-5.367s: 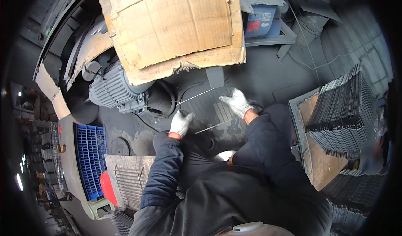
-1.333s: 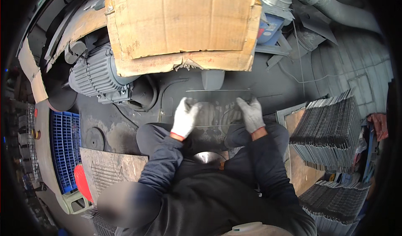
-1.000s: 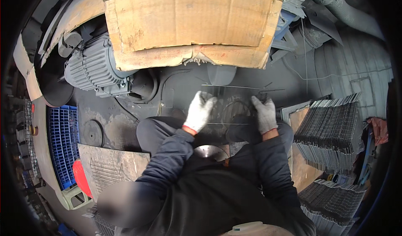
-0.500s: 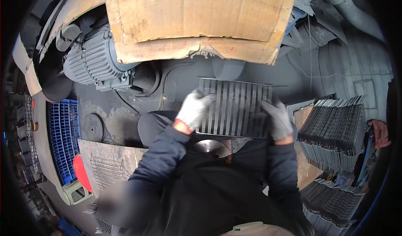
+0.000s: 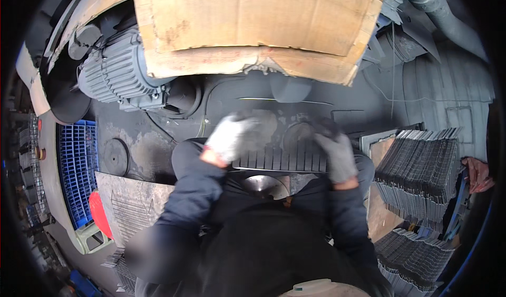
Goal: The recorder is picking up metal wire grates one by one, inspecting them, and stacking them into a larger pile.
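Observation:
A dark slatted metal plate [image 5: 279, 160] spans the space between my two gloved hands above my lap. Its slats show along the near edge, while its middle is smeared by motion. My left hand [image 5: 231, 137], in a white glove with a red cuff, closes on the plate's left side. At the right side, my right hand [image 5: 338, 154] grips the plate in a greyer glove with dark fingertips. Both hands' fingers are partly blurred. Just below the plate, between my legs, sits a shiny rounded metal piece [image 5: 263, 185].
Cardboard [image 5: 258, 22] overhangs the far side. A grey motor [image 5: 118, 73] stands at far left, a blue crate [image 5: 79, 173] at left. Beside my left arm lies a worn metal sheet [image 5: 129, 204]. Slatted plates are stacked [image 5: 419, 173] at right, with another stack [image 5: 411, 260] nearer me.
Both hands and the plate have shifted a little to the left. The plate's slats, sharp before, are now largely smeared.

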`<state>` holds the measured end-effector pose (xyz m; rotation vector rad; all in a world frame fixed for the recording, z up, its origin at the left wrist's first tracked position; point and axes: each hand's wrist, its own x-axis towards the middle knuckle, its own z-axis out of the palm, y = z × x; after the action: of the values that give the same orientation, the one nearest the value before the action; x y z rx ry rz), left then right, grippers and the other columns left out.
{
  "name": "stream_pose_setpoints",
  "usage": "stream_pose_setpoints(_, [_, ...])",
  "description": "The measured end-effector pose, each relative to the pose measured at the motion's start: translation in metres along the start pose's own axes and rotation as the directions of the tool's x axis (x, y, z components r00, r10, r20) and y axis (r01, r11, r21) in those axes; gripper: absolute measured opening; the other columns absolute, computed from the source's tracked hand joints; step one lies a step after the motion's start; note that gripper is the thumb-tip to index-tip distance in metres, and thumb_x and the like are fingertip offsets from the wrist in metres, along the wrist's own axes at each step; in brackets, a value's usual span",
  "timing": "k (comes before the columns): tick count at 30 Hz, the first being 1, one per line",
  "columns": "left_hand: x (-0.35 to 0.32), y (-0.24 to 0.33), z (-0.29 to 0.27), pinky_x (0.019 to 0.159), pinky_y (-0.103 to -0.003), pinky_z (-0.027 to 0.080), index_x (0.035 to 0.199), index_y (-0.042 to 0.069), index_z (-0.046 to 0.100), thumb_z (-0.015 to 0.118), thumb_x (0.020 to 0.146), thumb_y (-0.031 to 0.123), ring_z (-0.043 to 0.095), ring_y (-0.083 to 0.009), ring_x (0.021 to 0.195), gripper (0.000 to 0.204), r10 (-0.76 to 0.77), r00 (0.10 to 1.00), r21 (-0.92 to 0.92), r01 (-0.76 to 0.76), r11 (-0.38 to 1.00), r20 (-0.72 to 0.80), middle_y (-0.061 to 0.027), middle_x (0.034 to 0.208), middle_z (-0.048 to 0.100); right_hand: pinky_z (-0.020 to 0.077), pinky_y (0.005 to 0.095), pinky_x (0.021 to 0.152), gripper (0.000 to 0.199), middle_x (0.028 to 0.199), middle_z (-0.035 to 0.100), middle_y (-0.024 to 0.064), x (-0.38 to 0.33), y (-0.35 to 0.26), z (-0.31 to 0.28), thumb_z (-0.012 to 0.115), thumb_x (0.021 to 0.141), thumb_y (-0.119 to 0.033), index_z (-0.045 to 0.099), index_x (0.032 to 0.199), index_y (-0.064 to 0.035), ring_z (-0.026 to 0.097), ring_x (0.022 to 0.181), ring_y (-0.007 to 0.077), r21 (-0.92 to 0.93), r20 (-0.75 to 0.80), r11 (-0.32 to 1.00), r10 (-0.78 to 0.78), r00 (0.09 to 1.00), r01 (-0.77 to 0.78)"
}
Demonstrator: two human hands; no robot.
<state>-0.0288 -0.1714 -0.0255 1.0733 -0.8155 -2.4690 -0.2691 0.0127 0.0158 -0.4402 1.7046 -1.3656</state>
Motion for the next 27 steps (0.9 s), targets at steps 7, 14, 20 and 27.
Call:
stream_pose_setpoints(7, [0.007,-0.007,0.041,0.069,-0.038,0.063,0.123,-0.004,0.064,0.070,0.102,0.016,0.072,-0.0216,0.079,0.029,0.036,0.999,0.130,-0.038,0.991,0.016,-0.0123,0.099,0.073,0.0549,0.0276,0.098,0.045,0.129,0.071,0.0123,-0.001,-0.008,-0.035,0.070,0.098,0.001,0.062,0.142,0.0020,0.068,0.114,0.0180,0.121,-0.027,0.990,-0.069,0.997,0.071])
stream_pose_setpoints(14, [-0.117,0.044,-0.091,0.049,-0.028,0.052,0.108,0.003,0.065,0.076,0.101,0.024,0.064,-0.0129,0.060,0.024,0.342,0.815,0.319,-0.205,0.925,-0.468,-0.0036,0.080,0.066,0.0549,0.0335,0.093,0.030,0.118,0.074,0.0060,0.011,0.027,0.132,0.074,0.102,-0.011,0.067,0.129,-0.0028,0.067,0.107,0.0160,0.001,0.404,0.983,-0.170,0.899,0.185])
stream_pose_setpoints(20, [-0.220,0.070,-0.016,0.063,-0.025,0.051,0.101,0.003,0.065,0.069,0.101,0.013,0.063,-0.0092,0.067,0.011,0.628,0.732,0.704,-0.299,0.644,-0.264,-0.0021,0.081,0.068,0.0568,0.0406,0.102,0.056,0.135,0.068,0.0163,-0.057,-0.054,0.133,0.085,0.095,-0.027,0.062,0.139,-0.0012,0.070,0.120,0.0288,-0.390,0.415,0.536,-0.623,0.663,0.749])
stream_pose_setpoints(27, [-0.196,0.007,0.049,0.111,-0.043,0.049,0.146,0.002,0.054,0.092,0.086,0.017,0.058,-0.0311,0.132,0.073,0.967,-0.003,0.916,-0.319,-0.241,0.253,-0.0191,0.146,0.056,0.0595,0.0369,0.094,0.025,0.111,0.079,0.0144,-0.090,-0.065,0.095,0.071,0.098,-0.004,0.072,0.122,0.0016,0.076,0.104,0.0266,-0.246,0.478,0.643,-0.571,0.668,0.725])
